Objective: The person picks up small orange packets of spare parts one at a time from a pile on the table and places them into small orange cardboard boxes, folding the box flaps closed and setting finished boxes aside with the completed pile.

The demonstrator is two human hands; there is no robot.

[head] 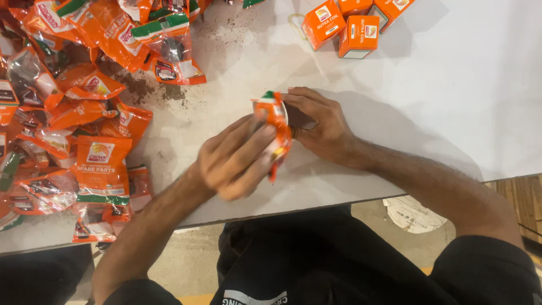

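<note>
Hands are meeting mid-frame over the white table [429, 107]: left hand [237, 161] and right hand [319, 121] are both gripping one orange packet [274, 127], fingers closed around it, its long axis running upright between them.

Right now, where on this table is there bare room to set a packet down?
The table is bare to the right, from the orange boxes down to the near edge, past the right hand. A smaller dusty patch lies between the boxes and the packets. The left side is crowded with packets beside the left hand.
</note>
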